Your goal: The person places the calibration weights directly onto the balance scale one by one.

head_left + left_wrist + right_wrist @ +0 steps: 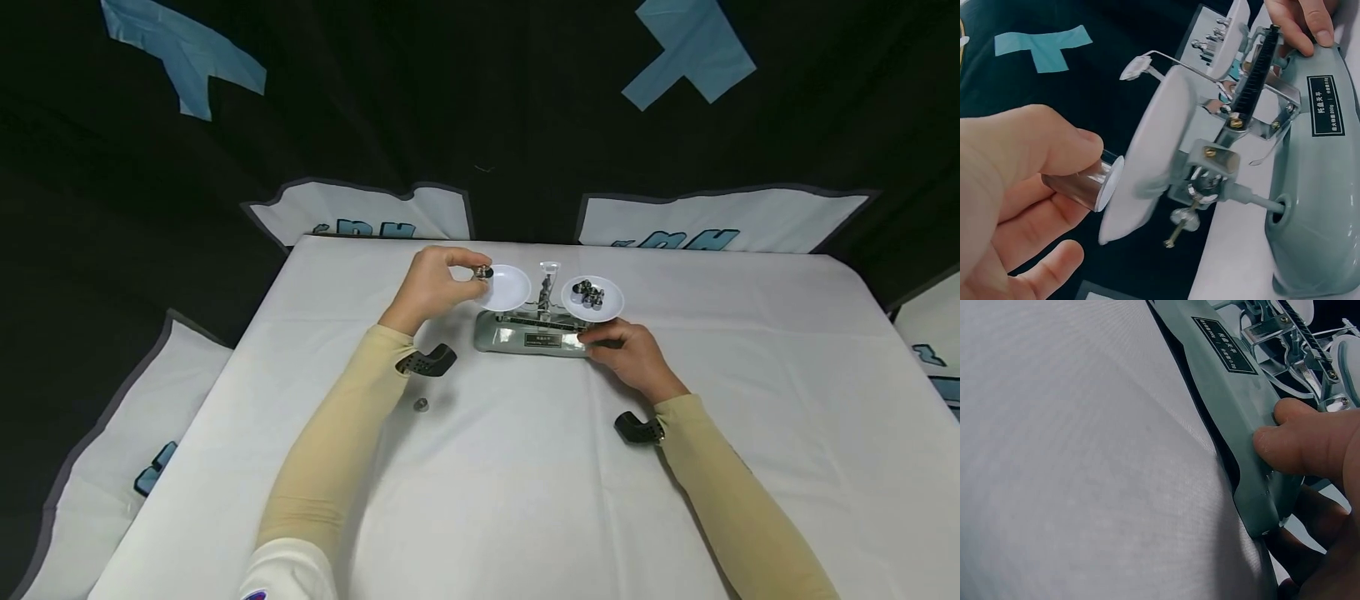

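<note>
A green-based balance scale (498, 337) stands on the table with two white pans. Thumb and fingers of my left hand (437, 283) pinch a shiny cylindrical metal weight (1079, 186) at the outer edge of the left pan (510, 287). Whether the weight touches the pan is hard to tell. My right hand (633, 357) grips the right end of the scale's base (1260, 494), its thumb on the front face and other fingers round the end. Several small metal weights (588, 293) sit on the right pan (613, 307).
One small metal weight (421, 405) lies alone on the white tablecloth (510, 492), nearer me than the left wrist. Behind the table's far edge hangs a black cloth (525, 125) with blue tape pieces.
</note>
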Demonstrator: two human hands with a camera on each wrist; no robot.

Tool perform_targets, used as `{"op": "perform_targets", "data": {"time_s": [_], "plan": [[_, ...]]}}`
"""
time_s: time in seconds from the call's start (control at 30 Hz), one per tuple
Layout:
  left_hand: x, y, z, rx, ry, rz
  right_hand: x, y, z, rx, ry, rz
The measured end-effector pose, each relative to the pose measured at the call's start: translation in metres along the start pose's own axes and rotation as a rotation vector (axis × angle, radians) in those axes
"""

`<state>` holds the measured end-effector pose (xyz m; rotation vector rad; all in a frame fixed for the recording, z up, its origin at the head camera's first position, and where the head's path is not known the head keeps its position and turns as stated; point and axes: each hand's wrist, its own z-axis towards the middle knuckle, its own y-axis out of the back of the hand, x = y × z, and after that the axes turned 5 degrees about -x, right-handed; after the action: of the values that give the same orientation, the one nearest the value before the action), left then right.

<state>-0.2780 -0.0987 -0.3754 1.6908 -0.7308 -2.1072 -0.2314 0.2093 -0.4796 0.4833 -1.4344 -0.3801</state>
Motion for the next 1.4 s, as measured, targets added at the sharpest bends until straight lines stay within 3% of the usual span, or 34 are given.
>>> {"op": "perform_targets", "data": {"time_s": [0.3,1.0,1.4], "plan": [[0.006,-0.015,0.009,-0.009,0.03,0.037,-0.002,-0.001,0.001,0.012,-0.009,0.006],[0.014,-0.023,0.008,-0.051,-0.011,-0.038,-0.003,-0.001,0.002,-0.006,0.023,0.009],[0.016,-0.022,0.006,-0.041,-0.024,-0.101,-0.003,0.0,0.002,-0.005,0.01,0.009]]}}
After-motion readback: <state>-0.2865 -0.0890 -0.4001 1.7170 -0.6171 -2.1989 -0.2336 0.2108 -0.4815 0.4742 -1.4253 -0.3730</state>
